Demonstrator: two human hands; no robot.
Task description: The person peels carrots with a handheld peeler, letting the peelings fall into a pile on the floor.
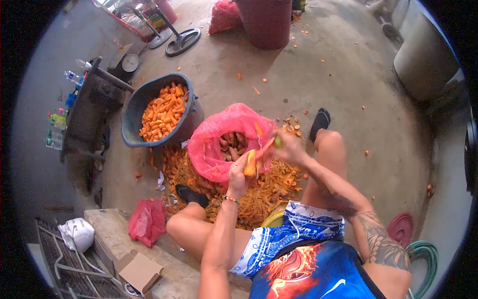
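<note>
My left hand point(237, 178) is closed around a partly peeled carrot point(250, 164), its pale orange end pointing up. Just right of it, my right hand point(293, 148) grips a peeler point(278, 142), blurred by motion, with a green part showing. A thin strip of peel point(258, 129) hangs in the air above the carrot. Both hands are over the near right rim of an open pink mesh sack point(206, 130), which holds unpeeled, dirt-brown carrots point(232, 144). Orange peelings point(264, 198) lie heaped on the floor around the sack.
Left of the sack stands a dark tub point(130, 123) full of peeled carrots point(164, 112). A tall maroon bin point(265, 25) is at the back. Carrot pieces dot the concrete floor point(348, 89). A red plastic bag point(148, 222) and cardboard box point(140, 270) lie lower left.
</note>
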